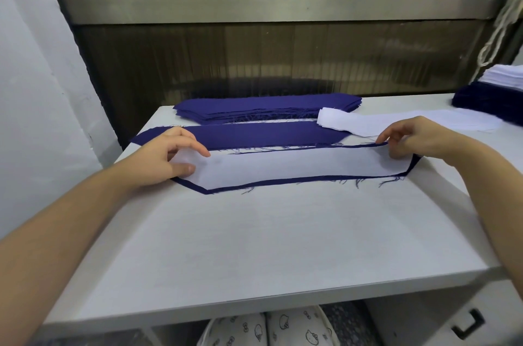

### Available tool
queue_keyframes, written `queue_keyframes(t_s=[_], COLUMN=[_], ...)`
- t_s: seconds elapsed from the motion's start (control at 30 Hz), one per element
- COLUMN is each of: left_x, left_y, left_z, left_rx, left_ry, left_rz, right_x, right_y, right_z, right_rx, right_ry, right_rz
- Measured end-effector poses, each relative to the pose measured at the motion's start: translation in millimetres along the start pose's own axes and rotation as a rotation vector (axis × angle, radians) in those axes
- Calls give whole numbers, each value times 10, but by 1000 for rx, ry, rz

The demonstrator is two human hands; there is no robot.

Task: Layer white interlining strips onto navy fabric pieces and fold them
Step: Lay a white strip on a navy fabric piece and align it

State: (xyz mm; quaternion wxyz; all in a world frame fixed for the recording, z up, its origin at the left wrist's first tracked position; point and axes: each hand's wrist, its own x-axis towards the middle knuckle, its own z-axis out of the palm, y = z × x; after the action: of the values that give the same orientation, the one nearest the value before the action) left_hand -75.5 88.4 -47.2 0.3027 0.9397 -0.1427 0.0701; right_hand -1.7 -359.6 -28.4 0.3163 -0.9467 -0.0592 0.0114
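A long white interlining strip (297, 164) lies on a navy fabric piece (254, 183) in the middle of the white table; the navy shows as a thin border around it. My left hand (167, 158) holds the left end, thumb on top of the white strip and fingers curled over the far edge. At the right end my right hand (410, 139) pinches the far edge of the layered piece, lifted slightly off the table. Behind lies a second navy piece (254, 134).
A stack of navy pieces (266, 108) sits at the back, with loose white strips (396, 123) to its right. At the far right a navy pile (486, 103) carries white strips (506, 76). The table's front edge (268, 303) is near; patterned slippers (268, 328) lie below.
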Motion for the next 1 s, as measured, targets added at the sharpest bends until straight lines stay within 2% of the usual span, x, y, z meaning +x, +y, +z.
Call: queue_keyframes(t_s=[0.17,0.43,0.6,0.83,1.0], left_x=[28,23,29,244,586], left_y=[-37,-51,-77,23,113], left_z=[-14,-10,-18,15,143], left_rx=[69,142,258,209,190], left_ry=[37,7,22,107,141], left_rz=[20,13,19,64,-12], right_x=[41,67,150,430,673], right_y=[47,78,60,-85,-229], right_z=[-10,18,116,269,357], right_rx=[-48,-97,-349,-488,-646], right_ry=[86,87,251,359,245], right_rz=[60,94,119,30,-10])
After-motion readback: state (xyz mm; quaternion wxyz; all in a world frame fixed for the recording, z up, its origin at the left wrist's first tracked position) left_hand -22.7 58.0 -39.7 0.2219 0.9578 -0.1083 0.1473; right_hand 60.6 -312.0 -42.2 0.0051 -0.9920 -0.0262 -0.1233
